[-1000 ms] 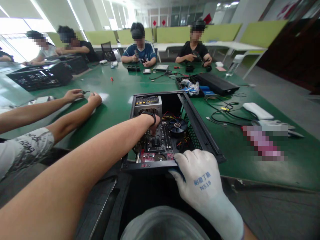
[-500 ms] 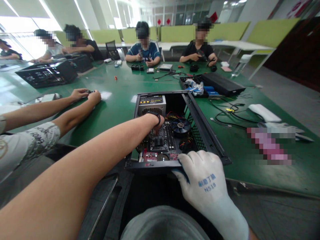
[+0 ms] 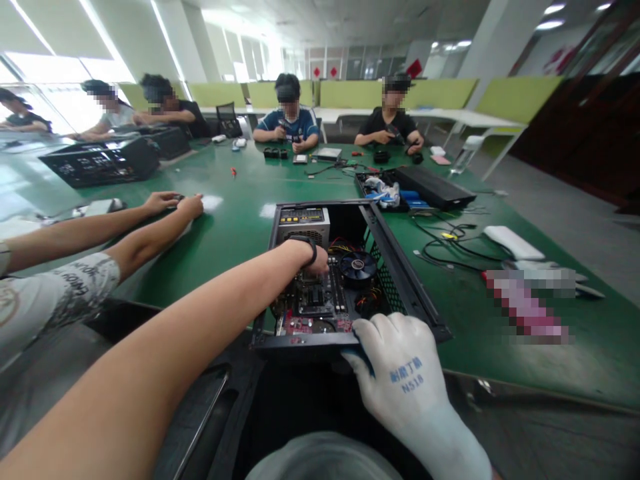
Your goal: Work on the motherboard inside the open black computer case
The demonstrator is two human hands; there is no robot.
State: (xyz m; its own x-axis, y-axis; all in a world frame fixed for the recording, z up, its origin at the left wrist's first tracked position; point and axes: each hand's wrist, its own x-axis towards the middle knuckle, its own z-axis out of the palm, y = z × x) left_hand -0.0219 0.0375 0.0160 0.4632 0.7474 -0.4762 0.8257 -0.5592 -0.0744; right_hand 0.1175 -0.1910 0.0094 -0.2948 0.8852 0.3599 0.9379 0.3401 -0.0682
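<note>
An open black computer case (image 3: 413, 280) lies on the green table in front of me, its near edge at the table's front. My left hand (image 3: 317, 261), bare with a dark band at the wrist, reaches into it over the motherboard (image 3: 314, 293). Its fingers look curled together, with their tips and whatever they hold hidden. Gloved in white, my right hand (image 3: 395, 357) is closed around the near rim of the case, thumb underneath. Inside, a power supply (image 3: 303, 223) sits at the far left, and a round black fan (image 3: 358, 265) is right of my left hand.
Left of me, another person's hands (image 3: 176, 203) hold a small dark object. Black cables (image 3: 434, 252), a white glove (image 3: 545, 277) and a blurred pink item (image 3: 530, 310) lie to the right. Beyond the case stands a black tray (image 3: 370, 187); people work across the green table (image 3: 225, 220).
The camera view has tilted up, so the table and case appear lower. My left hand has shifted slightly within the case. My right hand keeps its grip on the rim.
</note>
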